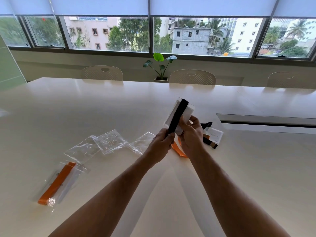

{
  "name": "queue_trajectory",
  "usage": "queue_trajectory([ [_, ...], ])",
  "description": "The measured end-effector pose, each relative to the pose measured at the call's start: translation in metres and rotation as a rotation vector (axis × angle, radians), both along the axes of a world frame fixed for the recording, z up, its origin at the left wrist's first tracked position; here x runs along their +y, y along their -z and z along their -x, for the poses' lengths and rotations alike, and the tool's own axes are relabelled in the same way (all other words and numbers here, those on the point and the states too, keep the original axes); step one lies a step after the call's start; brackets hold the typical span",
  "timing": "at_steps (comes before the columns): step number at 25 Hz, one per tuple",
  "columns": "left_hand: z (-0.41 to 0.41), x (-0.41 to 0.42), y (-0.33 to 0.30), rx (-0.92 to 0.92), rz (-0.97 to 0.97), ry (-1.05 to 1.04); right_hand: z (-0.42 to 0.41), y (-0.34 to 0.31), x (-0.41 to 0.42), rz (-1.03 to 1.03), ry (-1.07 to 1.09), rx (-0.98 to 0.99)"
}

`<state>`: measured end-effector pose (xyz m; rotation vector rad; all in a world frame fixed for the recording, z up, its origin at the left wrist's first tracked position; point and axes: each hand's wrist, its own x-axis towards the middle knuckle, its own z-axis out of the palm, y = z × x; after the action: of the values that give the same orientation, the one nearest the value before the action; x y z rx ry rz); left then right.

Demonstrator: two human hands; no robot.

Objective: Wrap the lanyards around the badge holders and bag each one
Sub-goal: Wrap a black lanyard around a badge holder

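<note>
- Pinching the black lanyard [177,115], the left hand [159,142] pulls it across the badge holder [187,111].
- Right hand [191,134] grips the holder's lower edge above the surface [102,103].
- Bagged orange lanyard [57,183] lies left.

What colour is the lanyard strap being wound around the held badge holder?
Black lanyard strap, across the white badge holder; clearest in the head view.

An office meeting room: long white table [85,103], perforated chairs [101,73], wide windows [109,34]
</note>
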<state>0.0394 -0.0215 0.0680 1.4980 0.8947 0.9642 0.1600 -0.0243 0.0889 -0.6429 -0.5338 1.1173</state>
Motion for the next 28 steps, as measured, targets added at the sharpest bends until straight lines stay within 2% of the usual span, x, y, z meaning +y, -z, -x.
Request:
queue_trajectory([
  [2,0.002,0.000,0.000,0.060,-0.038,-0.014,0.000,-0.001,0.000,0.019,0.019,-0.020],
  [7,0.006,-0.006,-0.002,-0.049,0.072,0.049,-0.003,-0.001,0.001,0.015,0.098,-0.109],
  [13,0.013,-0.009,-0.012,-0.041,0.192,0.128,-0.008,0.014,0.002,0.077,0.309,-0.600],
  [16,0.017,-0.007,-0.021,-0.037,0.212,0.134,-0.012,0.020,0.002,0.071,0.383,-0.775],
  [19,0.019,-0.004,-0.029,-0.072,0.240,0.112,-0.011,0.024,-0.001,0.053,0.295,-0.840],
  [22,0.020,0.000,-0.032,-0.098,0.241,0.063,-0.007,0.029,-0.005,0.000,0.110,-0.822],
  [28,0.020,0.000,-0.029,-0.067,0.220,-0.010,-0.005,0.036,-0.010,0.026,-0.042,-0.785],
])
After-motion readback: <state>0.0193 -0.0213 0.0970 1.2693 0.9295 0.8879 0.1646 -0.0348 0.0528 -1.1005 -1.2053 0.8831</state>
